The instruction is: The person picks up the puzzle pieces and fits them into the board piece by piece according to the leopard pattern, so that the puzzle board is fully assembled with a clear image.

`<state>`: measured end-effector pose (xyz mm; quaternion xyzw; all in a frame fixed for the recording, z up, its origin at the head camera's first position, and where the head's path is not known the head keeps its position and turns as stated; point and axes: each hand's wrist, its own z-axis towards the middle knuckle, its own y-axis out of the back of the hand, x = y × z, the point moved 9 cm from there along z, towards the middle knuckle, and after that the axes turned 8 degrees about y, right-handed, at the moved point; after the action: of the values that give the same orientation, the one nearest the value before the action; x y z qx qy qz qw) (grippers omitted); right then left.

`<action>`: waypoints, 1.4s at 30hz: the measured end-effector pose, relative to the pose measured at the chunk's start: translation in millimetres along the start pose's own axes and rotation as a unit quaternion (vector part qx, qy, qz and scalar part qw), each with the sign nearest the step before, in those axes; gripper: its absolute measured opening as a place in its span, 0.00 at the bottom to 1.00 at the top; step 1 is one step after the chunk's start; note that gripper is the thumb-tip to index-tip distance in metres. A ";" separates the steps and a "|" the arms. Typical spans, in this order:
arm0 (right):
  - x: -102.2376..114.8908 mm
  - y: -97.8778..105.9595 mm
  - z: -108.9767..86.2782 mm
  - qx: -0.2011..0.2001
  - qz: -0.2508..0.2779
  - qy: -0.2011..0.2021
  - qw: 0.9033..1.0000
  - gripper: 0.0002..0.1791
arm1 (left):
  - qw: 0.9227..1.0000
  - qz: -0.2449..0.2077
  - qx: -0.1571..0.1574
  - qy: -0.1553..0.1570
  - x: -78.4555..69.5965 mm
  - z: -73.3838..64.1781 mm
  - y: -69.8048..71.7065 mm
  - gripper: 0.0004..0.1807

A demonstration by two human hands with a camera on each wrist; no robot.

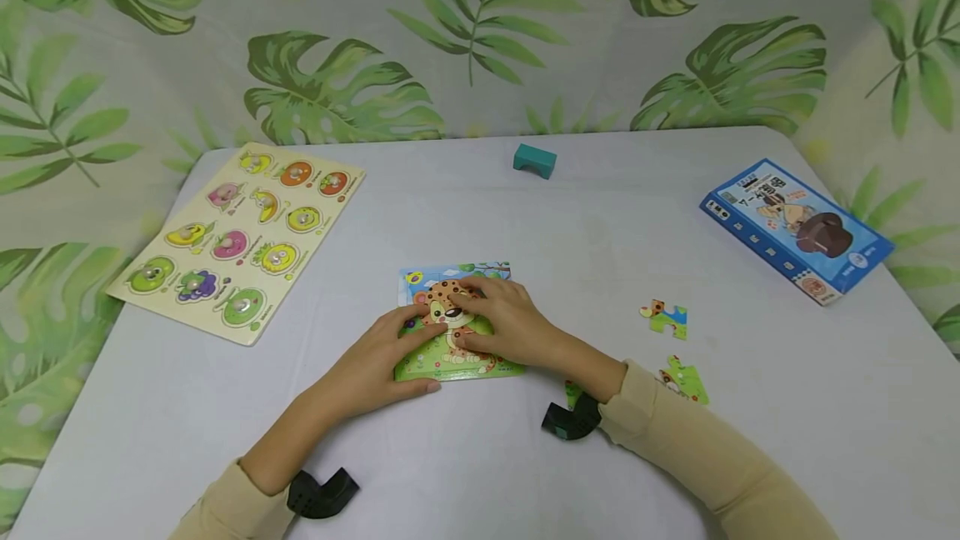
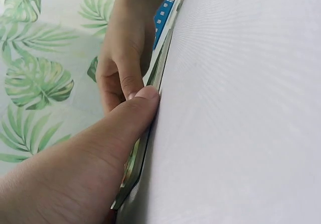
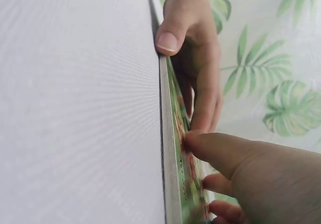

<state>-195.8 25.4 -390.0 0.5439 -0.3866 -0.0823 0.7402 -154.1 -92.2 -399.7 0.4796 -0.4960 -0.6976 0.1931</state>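
Note:
A small jigsaw puzzle with a cartoon leopard on grass lies flat on the white table, its picture partly covered by both hands. The left hand lies over its left side, fingers reaching across the picture. Its thumb rests at the near edge of the puzzle board. From the right, the right hand spreads its fingers over the leopard, fingertips pressing on the surface. In the left wrist view, the right hand appears beyond the left thumb.
Two loose puzzle pieces, one upper and one lower, lie to the right; another green piece shows under the right wrist. A fruit knob board is at left, a teal arched block at back, a blue box at right.

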 end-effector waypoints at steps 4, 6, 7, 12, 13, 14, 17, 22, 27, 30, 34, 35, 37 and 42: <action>-1.5 0.9 -1.4 0.015 0.052 -0.015 0.998 0.32 | 1.000 0.000 0.001 -0.001 0.2 -0.1 -0.8 0.37; -1.2 4.3 -2.7 0.017 0.088 -0.023 0.996 0.32 | 1.000 -0.001 -0.002 -0.004 -0.1 0.2 -0.8 0.37; 0.0 7.4 -3.7 0.016 0.105 -0.024 0.994 0.32 | 1.000 -0.001 -0.003 -0.003 0.3 0.1 -0.8 0.37; 8.6 39.7 -16.4 -0.028 0.151 -0.021 0.988 0.32 | 1.000 -0.003 -0.006 -0.004 1.1 0.4 0.2 0.37; 10.1 49.1 -21.4 -0.043 0.155 -0.016 0.987 0.32 | 1.000 -0.003 -0.005 -0.002 1.5 0.6 -0.2 0.37; 10.6 58.7 -27.0 -0.059 0.156 -0.014 0.986 0.32 | 1.000 -0.003 -0.004 -0.002 1.5 0.7 -0.2 0.37; 9.9 87.8 -48.2 -0.112 0.151 -0.003 0.982 0.34 | 1.000 -0.002 -0.001 -0.001 1.5 1.0 -0.8 0.37; -1.2 126.5 -89.7 -0.198 0.098 -0.011 0.975 0.37 | 1.000 -0.004 0.001 0.003 1.6 0.8 -0.6 0.38; -15.0 147.2 -129.2 -0.258 0.042 -0.038 0.964 0.40 | 1.000 -0.006 0.001 0.004 1.6 0.8 -0.8 0.38; -26.6 150.4 -149.7 -0.279 0.036 -0.063 0.957 0.40 | 1.000 -0.005 -0.001 0.002 1.8 0.8 -0.9 0.38; -45.2 145.7 -171.5 -0.284 0.033 -0.101 0.953 0.38 | 1.000 -0.005 -0.007 -0.003 1.3 0.3 0.0 0.37; -49.7 143.6 -176.1 -0.284 0.034 -0.109 0.952 0.37 | 1.000 -0.005 -0.010 -0.006 0.8 0.2 0.4 0.37; -57.9 139.6 -183.7 -0.282 0.035 -0.124 0.951 0.36 | 1.000 -0.006 -0.014 -0.008 0.0 0.0 1.2 0.37; -81.0 127.1 -197.3 -0.267 0.046 -0.163 0.949 0.34 | 1.000 -0.005 -0.011 -0.005 0.0 -0.2 1.1 0.37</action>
<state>-159.0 265.8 -340.3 0.2869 -0.4902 -0.2358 0.7885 -154.2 -92.7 -398.8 0.4762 -0.4870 -0.7064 0.1926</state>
